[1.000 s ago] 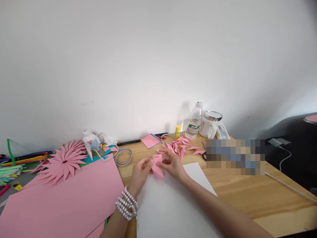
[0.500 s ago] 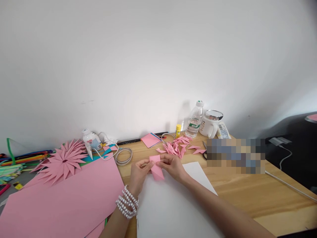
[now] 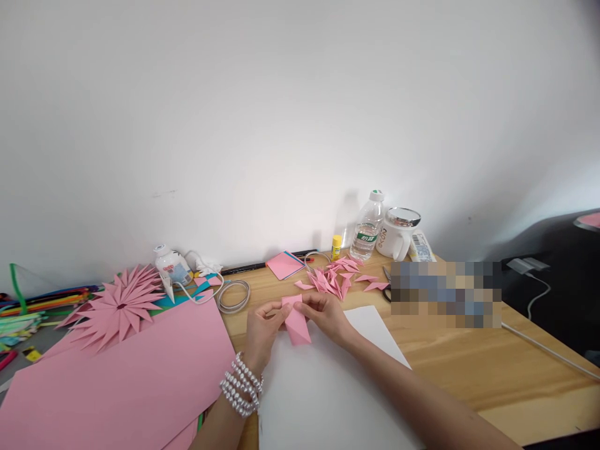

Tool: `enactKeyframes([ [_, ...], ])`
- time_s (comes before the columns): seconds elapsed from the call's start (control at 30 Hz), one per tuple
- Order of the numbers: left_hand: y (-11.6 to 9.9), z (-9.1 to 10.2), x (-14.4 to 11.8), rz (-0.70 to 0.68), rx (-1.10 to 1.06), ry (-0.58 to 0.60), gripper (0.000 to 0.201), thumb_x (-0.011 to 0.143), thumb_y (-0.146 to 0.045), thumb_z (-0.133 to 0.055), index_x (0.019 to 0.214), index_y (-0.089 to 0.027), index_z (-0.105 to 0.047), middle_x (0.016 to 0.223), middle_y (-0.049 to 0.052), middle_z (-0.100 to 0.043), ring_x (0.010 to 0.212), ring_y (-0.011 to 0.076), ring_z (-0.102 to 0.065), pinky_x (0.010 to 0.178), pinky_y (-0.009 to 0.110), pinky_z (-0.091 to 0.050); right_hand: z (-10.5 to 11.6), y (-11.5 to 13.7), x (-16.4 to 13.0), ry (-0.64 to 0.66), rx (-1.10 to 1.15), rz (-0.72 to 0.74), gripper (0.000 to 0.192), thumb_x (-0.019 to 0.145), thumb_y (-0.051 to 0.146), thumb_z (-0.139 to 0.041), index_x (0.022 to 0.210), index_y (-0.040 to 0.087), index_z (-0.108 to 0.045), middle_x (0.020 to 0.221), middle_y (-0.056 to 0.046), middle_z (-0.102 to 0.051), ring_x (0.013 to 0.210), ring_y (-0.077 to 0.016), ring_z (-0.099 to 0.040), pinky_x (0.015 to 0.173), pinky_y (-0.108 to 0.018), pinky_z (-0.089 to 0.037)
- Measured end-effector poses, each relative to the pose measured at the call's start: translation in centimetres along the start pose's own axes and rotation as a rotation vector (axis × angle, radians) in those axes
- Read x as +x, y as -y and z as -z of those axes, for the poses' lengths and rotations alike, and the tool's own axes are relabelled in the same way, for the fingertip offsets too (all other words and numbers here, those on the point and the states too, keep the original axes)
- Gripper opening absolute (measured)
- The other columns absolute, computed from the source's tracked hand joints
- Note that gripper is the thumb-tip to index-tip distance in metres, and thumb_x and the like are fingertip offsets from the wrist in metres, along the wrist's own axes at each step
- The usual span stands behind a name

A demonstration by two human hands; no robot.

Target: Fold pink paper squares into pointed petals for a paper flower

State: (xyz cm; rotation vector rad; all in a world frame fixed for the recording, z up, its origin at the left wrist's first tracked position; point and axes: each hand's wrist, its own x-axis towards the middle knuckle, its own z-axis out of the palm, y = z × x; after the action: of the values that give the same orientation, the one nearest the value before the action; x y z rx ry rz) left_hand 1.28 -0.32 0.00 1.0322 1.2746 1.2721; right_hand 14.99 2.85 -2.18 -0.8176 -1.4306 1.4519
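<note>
A small piece of folded pink paper (image 3: 298,330) is held up between both hands, over the far end of a stack of white paper (image 3: 328,387). My left hand (image 3: 264,322), with a pearl bracelet (image 3: 242,386) at its wrist, pinches the left edge near the top. On the opposite edge, my right hand (image 3: 327,315) grips with thumb and fingers. The two thumbs nearly meet on the paper's front; fingers behind it are hidden. Just beyond the hands lies a pile of folded pink paper pieces (image 3: 330,281).
Large pink sheets (image 3: 122,381) and a pink paper star (image 3: 119,306) cover the left side. Along the wall stand a white bottle (image 3: 172,265), a glue stick (image 3: 336,247), a water bottle (image 3: 369,228) and a mug (image 3: 398,234). Scissors (image 3: 387,287) lie beside a blurred patch.
Both hands stay on the folded pink paper in almost the same place. The view has shifted very slightly; nothing was let go.
</note>
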Motion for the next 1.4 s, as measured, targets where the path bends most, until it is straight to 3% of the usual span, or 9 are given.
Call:
enactKeyframes([
  [0.23, -0.27, -0.14, -0.2, 0.04, -0.01, 0.044, 0.027, 0.06, -0.034, -0.067, 0.072, -0.01, -0.068, 0.069, 0.009, -0.068, 0.063, 0.0194, -0.062, 0.058, 0.029, -0.05, 0.02, 0.0, 0.02, -0.035, -0.006, -0.008, 0.035, 0.061, 0.048, -0.062, 0.054, 0.015, -0.052, 0.05, 0.004, -0.045, 0.047, -0.0081, -0.042, 0.047, -0.022, -0.038],
  [0.4, -0.05, 0.04, -0.06, 0.076, -0.059, 0.047, 0.025, 0.057, -0.033, -0.069, 0.066, -0.01, -0.067, 0.066, 0.009, -0.067, 0.06, 0.0177, -0.061, 0.057, 0.028, -0.049, 0.04, 0.14, 0.03, -0.006, -0.022, -0.011, 0.037, 0.062, 0.049, -0.06, 0.053, 0.014, -0.051, 0.05, 0.003, -0.043, 0.047, -0.0076, -0.04, 0.047, -0.021, -0.037],
  [0.73, 0.12, 0.04, 0.01, 0.106, -0.11, 0.005, 0.024, 0.051, -0.032, -0.073, 0.056, -0.011, -0.064, 0.056, 0.005, -0.064, 0.051, 0.0133, -0.057, 0.052, 0.026, -0.048, 0.16, -0.01, 0.02, 0.028, -0.016, -0.021, 0.043, 0.063, 0.057, -0.055, 0.056, 0.014, -0.055, 0.053, 0.001, -0.047, 0.05, -0.0094, -0.044, 0.05, -0.023, -0.04],
  [1.03, -0.21, -0.09, -0.21, 0.138, -0.157, 0.037, 0.023, 0.053, -0.031, -0.073, 0.053, -0.011, -0.063, 0.053, 0.003, -0.062, 0.05, 0.0125, -0.056, 0.053, 0.025, -0.047, 0.21, 0.34, -0.12, 0.052, 0.023, -0.027, 0.042, 0.064, 0.055, -0.055, 0.057, 0.014, -0.057, 0.054, 0.001, -0.049, 0.051, -0.0095, -0.045, 0.053, -0.024, -0.041],
  [1.23, -0.18, 0.12, -0.02, 0.07, -0.123, 0.051, 0.025, 0.059, -0.035, -0.068, 0.07, -0.012, -0.066, 0.069, 0.007, -0.067, 0.061, 0.0159, -0.059, 0.059, 0.028, -0.048, 0.41, 0.13, -0.03, 0.057, 0.036, -0.041, 0.042, 0.062, 0.055, -0.058, 0.058, 0.013, -0.058, 0.055, 0.001, -0.052, 0.052, -0.0104, -0.048, 0.054, -0.025, -0.043],
  [1.4, 0.16, 0.35, 0.21, 0.04, -0.112, -0.017, 0.022, 0.056, -0.033, -0.07, 0.058, -0.011, -0.065, 0.059, 0.005, -0.065, 0.056, 0.0144, -0.057, 0.057, 0.027, -0.047, 0.26, 0.15, -0.16, 0.068, 0.041, -0.045, 0.04, 0.063, 0.052, -0.057, 0.057, 0.013, -0.059, 0.054, 0.001, -0.052, 0.051, -0.0098, -0.047, 0.053, -0.024, -0.041],
])
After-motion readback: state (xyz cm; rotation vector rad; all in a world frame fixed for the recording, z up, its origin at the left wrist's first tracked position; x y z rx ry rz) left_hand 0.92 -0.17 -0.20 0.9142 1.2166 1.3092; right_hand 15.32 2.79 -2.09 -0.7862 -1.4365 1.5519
